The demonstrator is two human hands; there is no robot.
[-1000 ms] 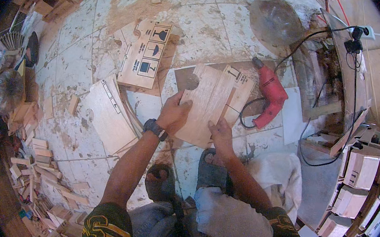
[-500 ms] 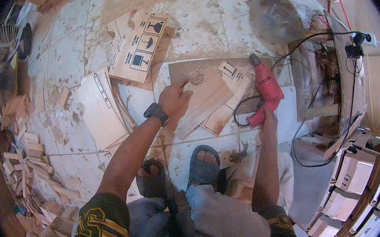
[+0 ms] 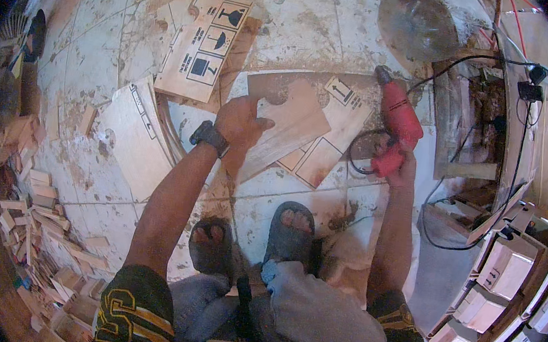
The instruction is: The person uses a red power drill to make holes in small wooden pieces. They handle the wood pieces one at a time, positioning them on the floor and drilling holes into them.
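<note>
Seen from above, a person's two bare hands work over a pale, dirt-stained tiled floor point(image 3: 290, 27). Near the centre of the frame, the left hand point(image 3: 237, 125), with a dark watch point(image 3: 209, 138) at its wrist, pinches the left edge of a plain wooden panel point(image 3: 298, 121), the thumb lying toward its upper face. Right of centre, the right hand point(image 3: 401, 172) is wrapped around the handle of a red drill point(image 3: 403, 118), whose dark tip points toward the top of the frame. The plain panel partly covers a light panel printed with upward arrows point(image 3: 333, 136), and a brown board point(image 3: 267, 84) shows behind both. In the upper left of centre lies a panel printed with three black symbols point(image 3: 199, 54), a glass and an umbrella among them; below it, a stack of thin panels point(image 3: 133, 131) fans slightly. A black cord point(image 3: 453, 67) curves across the upper right, near a round, cloudy see-through object point(image 3: 418, 22). Wood offcuts point(image 3: 46, 216) heap up at lower left, and pale wooden boxes point(image 3: 507, 268) line the lower right. Dark sandals point(image 3: 290, 237) show at bottom centre.
</note>
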